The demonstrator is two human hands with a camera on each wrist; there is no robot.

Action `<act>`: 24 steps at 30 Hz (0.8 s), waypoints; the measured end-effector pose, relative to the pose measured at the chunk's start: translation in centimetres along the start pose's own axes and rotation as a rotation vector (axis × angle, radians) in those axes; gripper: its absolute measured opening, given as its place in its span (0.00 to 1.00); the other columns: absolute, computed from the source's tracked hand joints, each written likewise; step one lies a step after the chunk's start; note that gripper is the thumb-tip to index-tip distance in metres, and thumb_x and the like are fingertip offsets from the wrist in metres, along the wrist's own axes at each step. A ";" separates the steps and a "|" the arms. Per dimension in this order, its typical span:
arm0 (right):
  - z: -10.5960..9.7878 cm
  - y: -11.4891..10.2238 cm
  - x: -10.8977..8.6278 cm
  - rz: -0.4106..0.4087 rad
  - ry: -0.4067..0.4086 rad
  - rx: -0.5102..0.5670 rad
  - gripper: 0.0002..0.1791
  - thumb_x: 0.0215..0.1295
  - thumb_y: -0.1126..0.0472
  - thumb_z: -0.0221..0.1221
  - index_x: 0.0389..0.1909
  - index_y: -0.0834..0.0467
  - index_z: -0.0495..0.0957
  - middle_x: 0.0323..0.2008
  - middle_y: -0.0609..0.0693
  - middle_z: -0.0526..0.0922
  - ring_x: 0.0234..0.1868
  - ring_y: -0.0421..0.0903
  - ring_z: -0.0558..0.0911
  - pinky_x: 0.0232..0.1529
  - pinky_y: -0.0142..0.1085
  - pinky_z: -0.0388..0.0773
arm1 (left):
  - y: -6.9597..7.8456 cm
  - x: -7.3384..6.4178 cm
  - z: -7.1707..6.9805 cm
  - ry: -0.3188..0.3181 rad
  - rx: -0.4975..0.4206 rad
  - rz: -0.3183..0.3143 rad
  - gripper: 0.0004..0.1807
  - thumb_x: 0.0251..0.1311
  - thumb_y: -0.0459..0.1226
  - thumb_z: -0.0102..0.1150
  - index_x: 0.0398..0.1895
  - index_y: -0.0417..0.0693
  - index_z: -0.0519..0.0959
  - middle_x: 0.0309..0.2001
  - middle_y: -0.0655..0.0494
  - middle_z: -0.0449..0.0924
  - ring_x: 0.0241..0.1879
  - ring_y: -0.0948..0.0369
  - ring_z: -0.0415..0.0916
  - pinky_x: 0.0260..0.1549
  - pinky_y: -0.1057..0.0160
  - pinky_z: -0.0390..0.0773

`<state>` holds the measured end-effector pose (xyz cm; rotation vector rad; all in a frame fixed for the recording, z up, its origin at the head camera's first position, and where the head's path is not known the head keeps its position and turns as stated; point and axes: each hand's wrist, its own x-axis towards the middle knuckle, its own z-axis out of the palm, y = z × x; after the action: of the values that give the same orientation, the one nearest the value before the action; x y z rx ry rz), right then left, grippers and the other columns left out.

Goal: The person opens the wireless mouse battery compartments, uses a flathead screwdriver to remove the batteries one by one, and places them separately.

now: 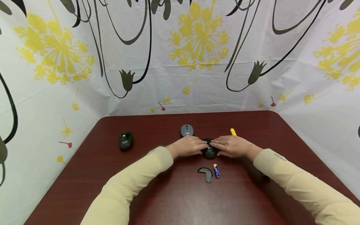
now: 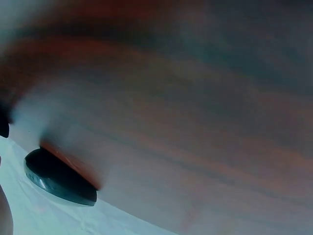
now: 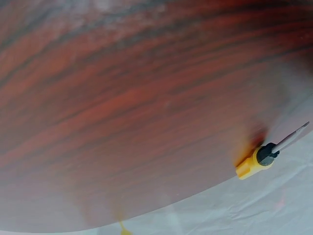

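Observation:
A black mouse (image 1: 209, 152) lies between my two hands at the middle of the table. My left hand (image 1: 189, 146) grips it from the left, fingertips over its top and thumb low at its side. From the right, my right hand (image 1: 232, 146) holds it the same way, its fingers reaching over the top. Both hands partly hide the mouse. Just in front lie a grey curved cover (image 1: 206, 173) with a tab and a blue battery (image 1: 216, 171) with a yellowish end.
A grey AOC mouse (image 1: 187, 130) sits behind my left hand, also seen in the left wrist view. Beyond my right hand is a screwdriver (image 3: 252, 165) with a yellow handle. A second black mouse (image 1: 125, 141) lies to the left. Patterned white cloth (image 1: 180, 93) surrounds the table.

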<state>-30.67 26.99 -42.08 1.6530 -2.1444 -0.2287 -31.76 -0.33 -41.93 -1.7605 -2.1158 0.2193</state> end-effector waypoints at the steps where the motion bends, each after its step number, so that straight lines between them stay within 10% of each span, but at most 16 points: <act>1: 0.0 0.0 0.0 0.001 -0.003 0.000 0.30 0.58 0.50 0.68 0.58 0.62 0.77 0.51 0.55 0.82 0.50 0.48 0.82 0.51 0.44 0.79 | 0.0 0.0 0.0 0.002 0.001 -0.004 0.21 0.67 0.43 0.59 0.60 0.47 0.76 0.58 0.53 0.78 0.56 0.62 0.75 0.59 0.64 0.71; 24: 0.0 -0.8 0.2 0.038 0.046 -0.040 0.35 0.55 0.57 0.70 0.60 0.70 0.72 0.54 0.63 0.79 0.53 0.55 0.80 0.52 0.47 0.78 | 0.1 -0.7 -0.9 -0.008 0.076 -0.020 0.22 0.71 0.36 0.53 0.66 0.40 0.70 0.62 0.50 0.74 0.60 0.60 0.72 0.61 0.65 0.68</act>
<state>-30.06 26.55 -42.32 1.5792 -2.1212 -0.2191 -31.23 -1.12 -41.25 -1.6978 -2.1011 0.2982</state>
